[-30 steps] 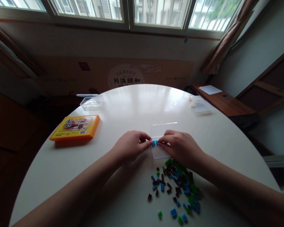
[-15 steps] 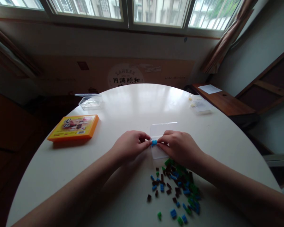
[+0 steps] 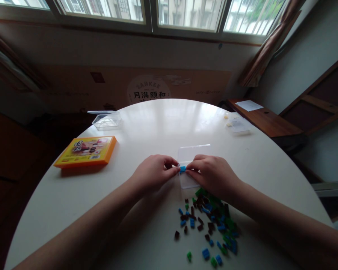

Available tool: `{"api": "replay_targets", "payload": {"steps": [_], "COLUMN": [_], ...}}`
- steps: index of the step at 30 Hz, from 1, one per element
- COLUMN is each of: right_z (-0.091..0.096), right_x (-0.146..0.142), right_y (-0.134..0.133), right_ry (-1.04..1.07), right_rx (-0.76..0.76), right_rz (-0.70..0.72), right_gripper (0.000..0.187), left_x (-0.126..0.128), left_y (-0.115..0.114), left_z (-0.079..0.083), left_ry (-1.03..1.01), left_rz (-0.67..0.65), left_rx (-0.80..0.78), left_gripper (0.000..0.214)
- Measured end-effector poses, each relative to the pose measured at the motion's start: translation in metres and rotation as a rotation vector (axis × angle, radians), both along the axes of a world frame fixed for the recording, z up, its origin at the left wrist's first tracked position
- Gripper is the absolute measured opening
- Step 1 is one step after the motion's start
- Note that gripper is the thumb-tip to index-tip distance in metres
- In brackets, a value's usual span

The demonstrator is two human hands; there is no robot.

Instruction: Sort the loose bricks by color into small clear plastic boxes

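Observation:
Small blue building bricks (image 3: 183, 169) are pinched between my two hands, in the middle of the view. My left hand (image 3: 155, 171) grips their left end with thumb and fingertips. From the other side, my right hand (image 3: 212, 170) pinches the right end. Whether the bricks are fully joined is too small to tell. Beneath the hands lies an opened clear plastic case (image 3: 190, 182), partly covered by the right hand. A loose pile of blue, green and brown bricks (image 3: 211, 225) spreads over the table just in front of my right forearm.
The round white table (image 3: 146, 240) carries an orange-yellow box (image 3: 86, 152) at left. Behind it stands an open clear container (image 3: 106, 120). Another clear case (image 3: 239, 125) with small yellowish bits sits at the far right. Beyond the table's right edge is a wooden surface (image 3: 270, 122) with paper.
Both hands hold nearly the same pose. The blue bricks between the fingertips look closer together, and the whole view has shifted very slightly.

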State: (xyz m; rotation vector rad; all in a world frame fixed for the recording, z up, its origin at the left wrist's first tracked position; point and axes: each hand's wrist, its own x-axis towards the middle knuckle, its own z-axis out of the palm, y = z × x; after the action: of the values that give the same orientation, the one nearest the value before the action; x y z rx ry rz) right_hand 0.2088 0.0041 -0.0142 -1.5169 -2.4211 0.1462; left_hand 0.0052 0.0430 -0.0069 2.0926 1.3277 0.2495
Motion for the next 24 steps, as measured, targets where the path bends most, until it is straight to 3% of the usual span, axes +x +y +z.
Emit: {"api": "replay_targets", "payload": {"steps": [24], "right_z": [0.0028], "right_x": [0.0002], "right_y": [-0.0010], "right_ry": [-0.002], "right_rx": [-0.004], "right_rz": [0.012], "right_gripper": [0.019], "left_x": [0.0004], "left_y": [0.0003], "left_z": [0.0013], "left_ry": [-0.004], "left_rz": [0.004], "left_rx": [-0.009], "left_gripper": [0.035]}}
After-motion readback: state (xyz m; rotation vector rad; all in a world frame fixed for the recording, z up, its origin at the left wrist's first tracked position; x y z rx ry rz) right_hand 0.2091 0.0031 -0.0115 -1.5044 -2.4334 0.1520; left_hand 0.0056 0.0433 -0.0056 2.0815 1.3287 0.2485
